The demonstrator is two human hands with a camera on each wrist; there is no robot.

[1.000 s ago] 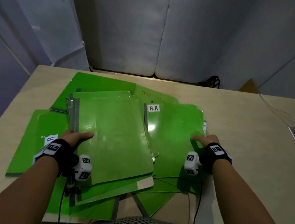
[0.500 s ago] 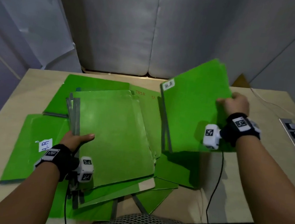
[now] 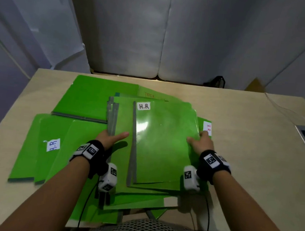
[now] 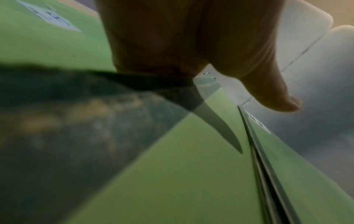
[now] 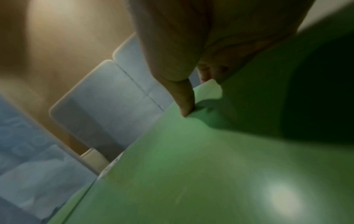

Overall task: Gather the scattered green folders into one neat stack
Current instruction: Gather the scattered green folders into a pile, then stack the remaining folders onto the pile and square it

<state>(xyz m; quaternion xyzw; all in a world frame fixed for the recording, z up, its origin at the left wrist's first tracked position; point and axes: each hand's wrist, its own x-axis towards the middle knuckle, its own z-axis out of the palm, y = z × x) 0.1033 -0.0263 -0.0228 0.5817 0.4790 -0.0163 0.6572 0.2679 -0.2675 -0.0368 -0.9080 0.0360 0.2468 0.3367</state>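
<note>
Gripping the top folder (image 3: pixel 161 145) edgewise, both hands on the stack (image 3: pixel 139 193).

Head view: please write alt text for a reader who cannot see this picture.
Two hands hold a green folder labelled H.R on top of a loose pile of green folders on a beige table: the left hand at the pile's left edge, the right hand gripping the top folder's right edge. More green folders lie spread to the left.
</note>
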